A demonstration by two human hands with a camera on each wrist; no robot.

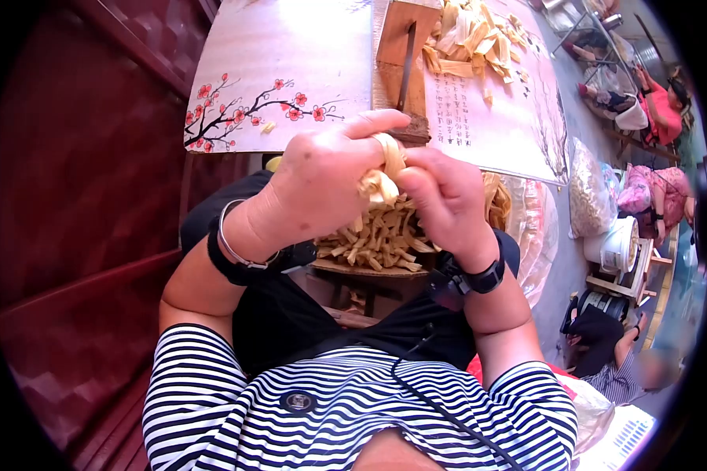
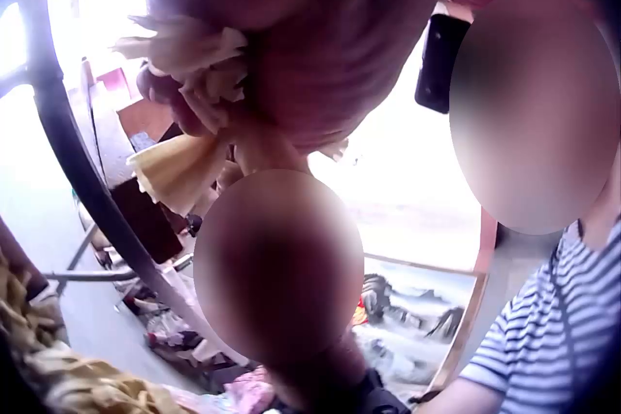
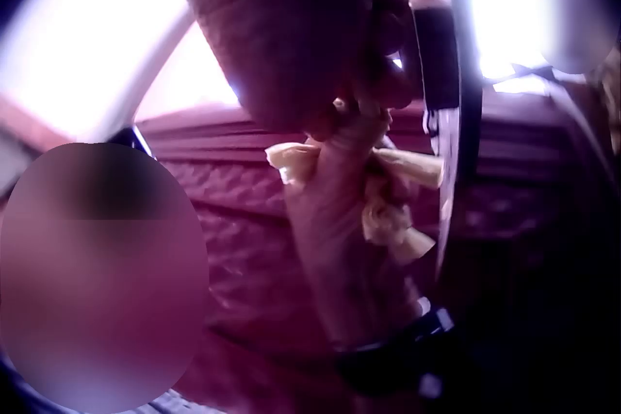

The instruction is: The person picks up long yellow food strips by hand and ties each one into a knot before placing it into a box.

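A pale yellow folded strip (image 1: 393, 157), which looks like tofu skin, is looped between both hands. My left hand (image 1: 314, 184) grips it, index finger stretched toward the right over the loop. From the other side, my right hand (image 1: 452, 196) pinches the strip between thumb and fingers. A bunched end (image 1: 379, 188) hangs below the left fingers. In the left wrist view, a flared end of the strip (image 2: 179, 171) sticks out under the hand. The right wrist view shows loose ends (image 3: 398, 230) beside the left hand. Just below both hands lies a heap of yellow strip pieces (image 1: 377, 239).
Ahead stands a table with a flower-printed top (image 1: 291, 47). On it are a wooden block with a metal bar (image 1: 404, 63) and a pile of wide yellow strips (image 1: 475, 39). A dark red wall (image 1: 78, 196) is at left. People, a bag (image 1: 593, 188) and a bucket (image 1: 617, 243) are at right.
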